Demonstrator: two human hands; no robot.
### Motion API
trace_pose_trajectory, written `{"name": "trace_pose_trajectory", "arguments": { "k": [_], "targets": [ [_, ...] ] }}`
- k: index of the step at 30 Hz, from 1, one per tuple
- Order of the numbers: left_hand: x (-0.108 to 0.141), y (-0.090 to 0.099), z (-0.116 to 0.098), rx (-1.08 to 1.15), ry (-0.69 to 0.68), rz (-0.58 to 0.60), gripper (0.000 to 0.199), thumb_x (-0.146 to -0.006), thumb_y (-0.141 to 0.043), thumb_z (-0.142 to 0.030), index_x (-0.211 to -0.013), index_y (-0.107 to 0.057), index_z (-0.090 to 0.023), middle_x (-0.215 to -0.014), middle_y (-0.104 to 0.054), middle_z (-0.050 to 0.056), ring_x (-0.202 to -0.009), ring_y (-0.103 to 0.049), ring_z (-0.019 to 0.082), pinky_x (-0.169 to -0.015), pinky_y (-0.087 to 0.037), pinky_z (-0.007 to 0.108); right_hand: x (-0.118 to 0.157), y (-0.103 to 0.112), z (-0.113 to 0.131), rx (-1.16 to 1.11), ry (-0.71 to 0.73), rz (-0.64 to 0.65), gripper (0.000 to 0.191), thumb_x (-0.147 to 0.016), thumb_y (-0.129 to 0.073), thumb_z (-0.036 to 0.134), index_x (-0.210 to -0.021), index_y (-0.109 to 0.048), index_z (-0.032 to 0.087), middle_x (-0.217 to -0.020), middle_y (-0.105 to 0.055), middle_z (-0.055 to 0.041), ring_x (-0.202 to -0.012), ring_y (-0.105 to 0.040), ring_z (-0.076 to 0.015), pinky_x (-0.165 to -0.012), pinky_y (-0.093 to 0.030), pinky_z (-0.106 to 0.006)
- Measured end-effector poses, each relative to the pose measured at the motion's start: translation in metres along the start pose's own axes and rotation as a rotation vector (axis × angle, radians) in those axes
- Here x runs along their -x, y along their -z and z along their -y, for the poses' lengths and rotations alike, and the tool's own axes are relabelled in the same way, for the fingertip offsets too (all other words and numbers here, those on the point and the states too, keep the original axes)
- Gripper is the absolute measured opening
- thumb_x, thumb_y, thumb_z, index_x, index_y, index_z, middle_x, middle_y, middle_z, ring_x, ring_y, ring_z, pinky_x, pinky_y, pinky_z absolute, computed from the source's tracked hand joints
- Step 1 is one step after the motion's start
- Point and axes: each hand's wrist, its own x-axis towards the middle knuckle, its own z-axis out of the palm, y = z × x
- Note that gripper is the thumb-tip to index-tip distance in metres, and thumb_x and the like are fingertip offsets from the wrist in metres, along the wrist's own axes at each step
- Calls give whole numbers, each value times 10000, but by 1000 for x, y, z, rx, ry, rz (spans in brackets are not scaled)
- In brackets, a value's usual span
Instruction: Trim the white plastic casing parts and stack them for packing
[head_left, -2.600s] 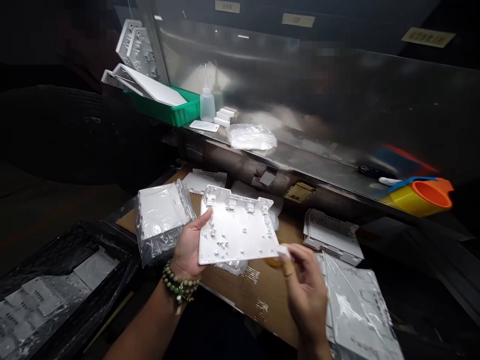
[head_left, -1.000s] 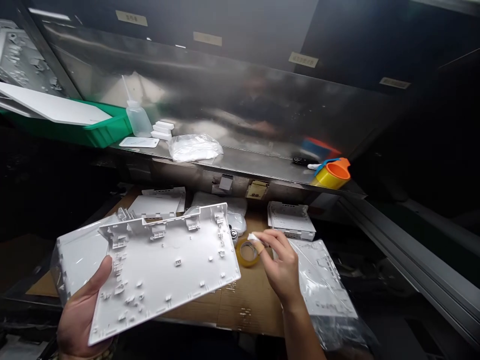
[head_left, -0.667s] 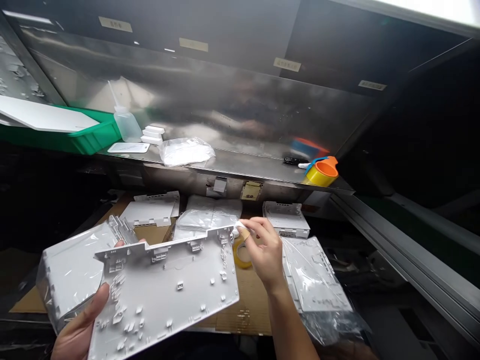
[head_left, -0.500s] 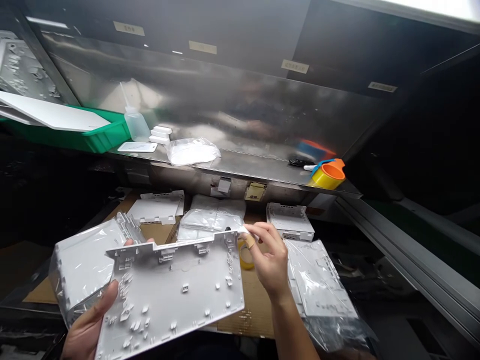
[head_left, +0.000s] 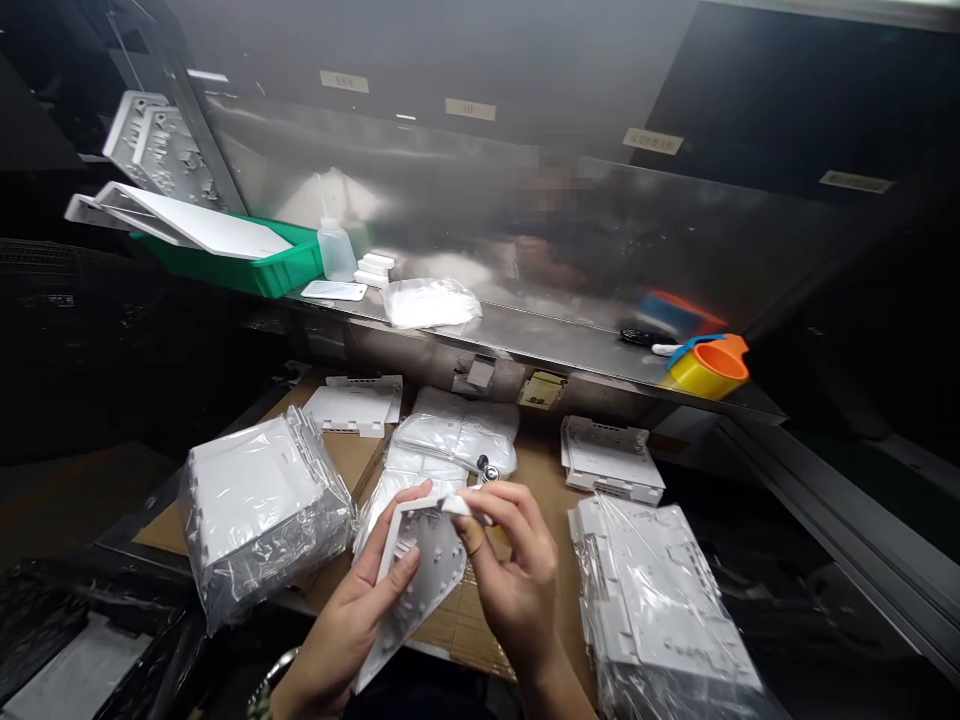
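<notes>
My left hand (head_left: 341,620) grips the side of a white plastic housing panel (head_left: 431,560), thumb on its inner face. The panel is tilted nearly edge-on, its inside dotted with small posts and clips. My right hand (head_left: 517,570) pinches a small white wad (head_left: 454,505), which looks like folded cloth or tissue, at the panel's upper edge. A tan band wraps a right-hand digit. Behind the hands lie clear plastic bags (head_left: 457,440) holding white material. A small dark round object with a shiny part (head_left: 489,470) shows just beyond my right fingers.
Bagged stacks of white panels stand left (head_left: 247,490) and right (head_left: 660,580) on cardboard. Loose housings lie at the back left (head_left: 356,400) and right (head_left: 611,455). A metal shelf (head_left: 540,335) carries a green bin (head_left: 289,268), a squeeze bottle (head_left: 337,252) and a yellow-orange tape roll (head_left: 709,368).
The panel has turned from facing me broadside to nearly edge-on and moved right with my left hand. My right hand stays at its upper edge with the white wad. The view has shifted left.
</notes>
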Motion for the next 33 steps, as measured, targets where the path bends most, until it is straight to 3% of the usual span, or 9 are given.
{"name": "trace_pose_trajectory", "arguments": {
  "k": [3, 8, 13, 16, 20, 23, 25, 29, 33],
  "targets": [
    [-1, 0, 8, -109, -84, 13, 507, -934, -678, -445, -1429, -573, -409, -1637, -436, -47, -1566, -258, 296, -1308, -108, 440, 6, -7, -5, 42, 39, -2, 257, -939, -677, 109, -1145, -737, 249, -1012, -681, -49, -943, -671, -182, -828, -576, -314],
    [-4, 8, 13, -100, -47, 7, 556, -922, -697, -405, -1455, -538, -411, -1653, -407, -41, -1572, -246, 278, -1308, -107, 424, 12, -5, -11, 99, -50, -37, 219, -954, -656, 128, -1109, -752, 249, -998, -674, -53, -931, -669, -189, -812, -571, -322],
    [-7, 9, 19, -93, -104, -5, 516, -918, -705, -359, -1422, -596, -383, -1653, -410, -41, -1581, -214, 271, -1303, -103, 385, 13, -11, -14, 110, 11, 17, 241, -969, -644, 163, -1166, -738, 266, -1026, -692, -61, -973, -663, -197, -868, -560, -345],
    [-9, 21, 17, 37, 31, 9, 658, -922, -709, -329, -1521, -458, -437, -1638, -438, -27, -1528, -343, 298, -1270, -270, 427, 16, -5, -59, 239, -208, 38, 212, -975, -631, 322, -1121, -768, 250, -1040, -717, -76, -1000, -656, -224, -882, -547, -368],
    [-14, 54, 10, 274, 150, -13, 911, -938, -688, -209, -1607, -140, -495, -1538, -566, 46, -1294, -627, 302, -1163, -461, 473, 35, 19, -157, 417, -551, 22, 306, -870, -645, 425, -984, -799, 186, -1002, -735, -116, -960, -648, -287, -875, -517, -435],
    [-16, 77, 4, 395, 146, -43, 887, -966, -638, -203, -1639, -89, -384, -1484, -610, 120, -1233, -665, 323, -1151, -466, 525, 62, 34, -213, 479, -723, 44, 266, -771, -653, 359, -874, -796, 160, -921, -730, -127, -857, -655, -292, -846, -504, -452],
    [-18, 89, 1, 489, 218, 61, 802, -988, -606, -318, -1648, -154, -266, -1472, -608, 172, -1272, -629, 372, -1165, -431, 572, 78, 38, -232, 490, -800, 70, 271, -727, -656, 333, -881, -795, 159, -946, -734, -128, -872, -660, -297, -871, -493, -460],
    [-19, 102, -6, 605, 283, 343, 765, -986, -500, -574, -1594, -340, -139, -1475, -590, 218, -1357, -542, 428, -1195, -362, 602, 95, 36, -236, 442, -867, 72, 401, -688, -668, 353, -1012, -789, 151, -1169, -714, -165, -1067, -646, -341, -995, -449, -493],
    [-20, 106, -11, 607, 290, 362, 786, -992, -362, -665, -1566, -390, -129, -1464, -603, 214, -1367, -543, 416, -1195, -354, 592, 91, 28, -208, 285, -919, 18, 529, -716, -695, 519, -1060, -776, 125, -1258, -694, -201, -1082, -656, -352, -1003, -477, -493]
  ]
}}
